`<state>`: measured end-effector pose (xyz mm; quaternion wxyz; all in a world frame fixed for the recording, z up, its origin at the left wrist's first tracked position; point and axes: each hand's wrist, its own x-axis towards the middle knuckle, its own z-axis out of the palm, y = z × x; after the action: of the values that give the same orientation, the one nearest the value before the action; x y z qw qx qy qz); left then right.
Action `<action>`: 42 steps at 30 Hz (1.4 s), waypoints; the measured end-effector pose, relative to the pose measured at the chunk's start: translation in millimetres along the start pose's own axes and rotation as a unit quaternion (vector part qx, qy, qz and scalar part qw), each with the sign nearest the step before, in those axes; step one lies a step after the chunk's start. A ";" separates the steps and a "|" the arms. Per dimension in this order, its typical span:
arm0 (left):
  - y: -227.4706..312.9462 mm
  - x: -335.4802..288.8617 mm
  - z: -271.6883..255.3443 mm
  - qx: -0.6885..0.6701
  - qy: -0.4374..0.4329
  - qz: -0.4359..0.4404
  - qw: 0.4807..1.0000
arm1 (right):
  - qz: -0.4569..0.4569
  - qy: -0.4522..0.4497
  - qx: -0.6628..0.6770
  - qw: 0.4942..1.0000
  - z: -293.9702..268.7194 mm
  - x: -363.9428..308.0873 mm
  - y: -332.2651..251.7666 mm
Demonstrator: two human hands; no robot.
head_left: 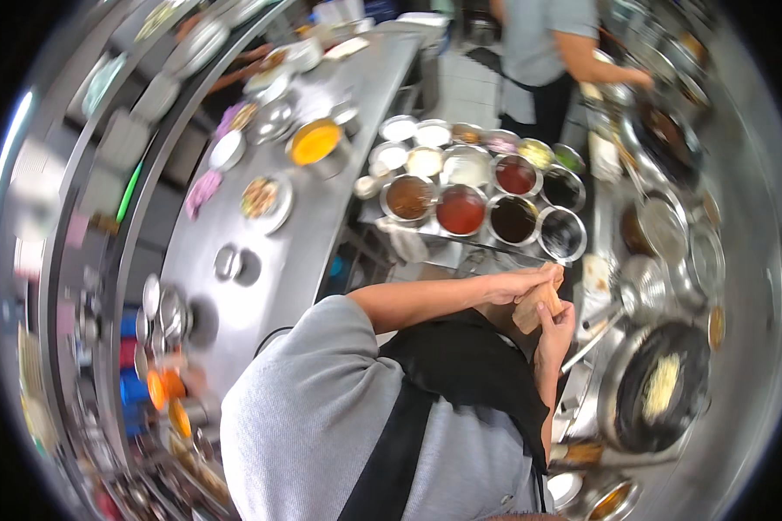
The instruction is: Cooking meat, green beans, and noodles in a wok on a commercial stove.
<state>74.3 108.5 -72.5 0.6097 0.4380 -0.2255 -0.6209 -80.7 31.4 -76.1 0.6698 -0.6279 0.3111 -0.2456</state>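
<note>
My left hand (526, 283) and my right hand (554, 325) are close together in front of my black apron (452, 369). Both grip a small tan piece (526, 314) that looks like folded paper or cloth; its exact kind is unclear. The left fingers close on its upper end, and the right fingers pinch its side. To the right of my hands, a dark wok (627, 382) holds a heap of pale yellow noodle-like strands (662, 388). Just beyond my hands stands a bowl of dark liquid (562, 233).
Ahead, a rack holds several sauce and ingredient bowls (460, 211). A steel counter (278, 317) with a plate of food (268, 205) and a pot of orange liquid (314, 143) runs along the left. Ladles and strainers (641, 282) lie beside the wok. Another person (543, 52) stands at the far right.
</note>
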 end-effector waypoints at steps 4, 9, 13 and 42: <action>4.5 -65.8 -59.7 -0.241 0.025 0.077 0.967 | -0.019 -0.089 0.065 0.994 70.8 -7.4 -34.9; 10.3 -136.4 -81.1 -0.252 0.053 0.135 0.957 | -0.044 -0.031 0.125 0.991 127.2 -22.2 -37.8; -6.3 -138.0 -71.9 -0.258 0.046 0.086 0.961 | 0.002 -0.095 0.147 0.984 153.8 -35.6 -18.0; 271.8 -41.0 113.8 0.335 -0.045 0.208 0.918 | 0.453 0.417 0.114 0.780 -48.6 -399.2 391.5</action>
<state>128.0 76.6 218.5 0.5318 0.5316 -0.5338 -0.3868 -413.9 320.7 -422.9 0.5750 -0.1699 0.7785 -0.1855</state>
